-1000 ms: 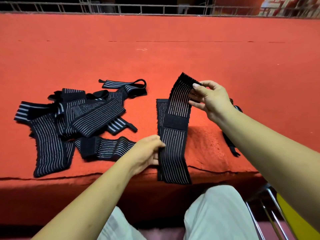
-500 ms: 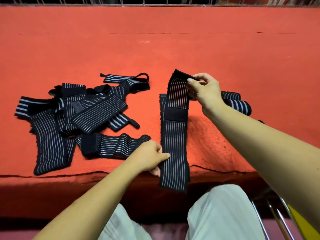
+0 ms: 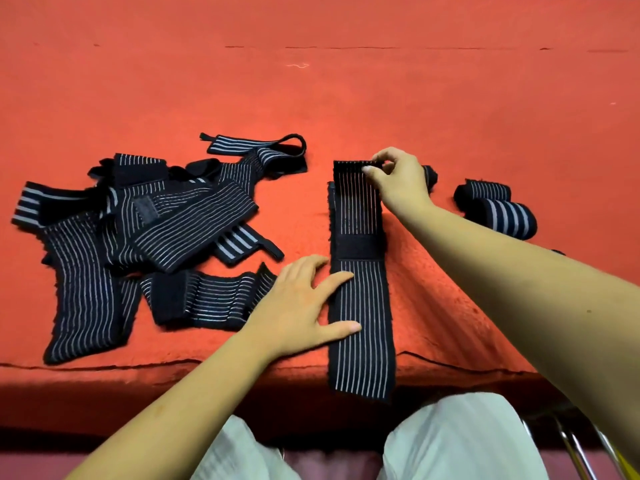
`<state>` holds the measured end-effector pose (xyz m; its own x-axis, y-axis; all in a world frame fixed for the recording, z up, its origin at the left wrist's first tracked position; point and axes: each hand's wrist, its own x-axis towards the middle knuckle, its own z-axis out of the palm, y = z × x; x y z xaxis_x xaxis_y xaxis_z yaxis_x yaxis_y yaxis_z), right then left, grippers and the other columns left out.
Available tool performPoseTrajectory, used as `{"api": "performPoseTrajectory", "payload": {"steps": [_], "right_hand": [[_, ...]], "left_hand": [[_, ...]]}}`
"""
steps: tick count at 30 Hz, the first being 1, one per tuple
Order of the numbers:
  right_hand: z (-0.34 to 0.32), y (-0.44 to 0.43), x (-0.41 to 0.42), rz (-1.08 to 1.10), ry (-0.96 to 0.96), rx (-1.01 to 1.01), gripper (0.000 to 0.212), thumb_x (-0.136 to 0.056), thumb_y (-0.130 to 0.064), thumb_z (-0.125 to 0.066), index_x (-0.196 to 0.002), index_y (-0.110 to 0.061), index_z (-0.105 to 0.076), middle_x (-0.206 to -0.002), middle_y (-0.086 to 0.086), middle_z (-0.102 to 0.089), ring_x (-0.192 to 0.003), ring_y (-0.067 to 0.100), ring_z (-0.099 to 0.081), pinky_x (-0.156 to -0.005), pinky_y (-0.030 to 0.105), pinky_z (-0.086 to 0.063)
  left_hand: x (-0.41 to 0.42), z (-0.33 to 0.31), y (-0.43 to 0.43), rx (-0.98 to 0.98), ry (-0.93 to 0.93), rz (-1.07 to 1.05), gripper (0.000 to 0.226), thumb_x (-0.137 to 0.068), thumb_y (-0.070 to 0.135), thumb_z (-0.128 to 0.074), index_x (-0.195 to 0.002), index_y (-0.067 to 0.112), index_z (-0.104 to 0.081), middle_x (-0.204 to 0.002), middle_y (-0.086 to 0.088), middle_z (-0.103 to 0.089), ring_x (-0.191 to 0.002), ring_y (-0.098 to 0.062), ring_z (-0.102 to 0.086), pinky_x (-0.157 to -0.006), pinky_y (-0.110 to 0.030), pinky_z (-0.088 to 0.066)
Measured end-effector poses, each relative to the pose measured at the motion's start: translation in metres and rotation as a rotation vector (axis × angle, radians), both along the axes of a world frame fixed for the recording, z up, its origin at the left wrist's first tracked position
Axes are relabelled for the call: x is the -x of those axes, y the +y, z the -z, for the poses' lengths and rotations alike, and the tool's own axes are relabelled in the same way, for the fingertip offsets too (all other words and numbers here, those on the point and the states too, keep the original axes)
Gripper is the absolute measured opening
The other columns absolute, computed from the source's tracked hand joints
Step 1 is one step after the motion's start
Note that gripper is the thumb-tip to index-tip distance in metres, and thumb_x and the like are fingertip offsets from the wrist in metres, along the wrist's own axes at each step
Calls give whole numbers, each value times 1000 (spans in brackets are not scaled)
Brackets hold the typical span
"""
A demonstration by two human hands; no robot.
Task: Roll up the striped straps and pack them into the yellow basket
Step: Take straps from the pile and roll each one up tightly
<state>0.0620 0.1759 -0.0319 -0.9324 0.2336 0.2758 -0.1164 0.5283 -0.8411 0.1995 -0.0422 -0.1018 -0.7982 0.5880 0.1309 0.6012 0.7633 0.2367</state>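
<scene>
bright, warm light falls evenly from above on the red table [image 3: 415, 98], colours saturated. stripes on the middle strap [image 3: 360, 306] read sharp. a soft shadow lies under the right forearm [image 3: 519, 289]; black shade fills below the table's front edge. wide-angle bending curves the borders.

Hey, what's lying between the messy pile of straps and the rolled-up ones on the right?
Head view: one long strap laid out on the red cloth, left hand pressing it, right hand pinching its far end.

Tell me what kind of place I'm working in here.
Likely a sorting or packing bench: a red felt-covered table, a heap of loose striped straps, and rolled straps set aside.
</scene>
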Motion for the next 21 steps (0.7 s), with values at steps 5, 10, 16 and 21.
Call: {"api": "performPoseTrajectory", "payload": {"steps": [5,10,16,21], "right_hand": [[16,2,32,-10,-63,-181,10,-90,-25,-70,-97,-18,-67,-72,2,-69,-71,16,-68,-73,31,-52],[38,3,56,20,-160,-238,8,-90,-30,-70,-89,-23,-66,-59,-1,-67,-65,17,-67,-79,39,-57],[57,-4,65,105,-225,-324,21,-88,-38,-70,-100,-21,-72,-89,8,-75,-94,26,-69,-82,34,-53],[52,-6,72,119,-337,-417,36,-89,-44,-69,-113,-17,-68,-109,10,-71,-106,32,-65,-82,37,-48]], "left_hand": [[-2,1,2,17,52,14,80,-84,80,-39,-146,30,-43,-150,-10,-39,-140,-26,-34,-117,-47,-27],[0,2,1,-16,44,-3,81,-84,80,-40,-147,29,-42,-150,-7,-39,-140,-23,-33,-118,-43,-24],[2,4,1,-28,50,-9,81,-84,79,-41,-147,28,-42,-149,-6,-39,-140,-22,-34,-118,-41,-24],[4,5,1,-29,51,-10,80,-84,78,-41,-146,28,-43,-149,-5,-40,-139,-22,-34,-117,-42,-24]]}}
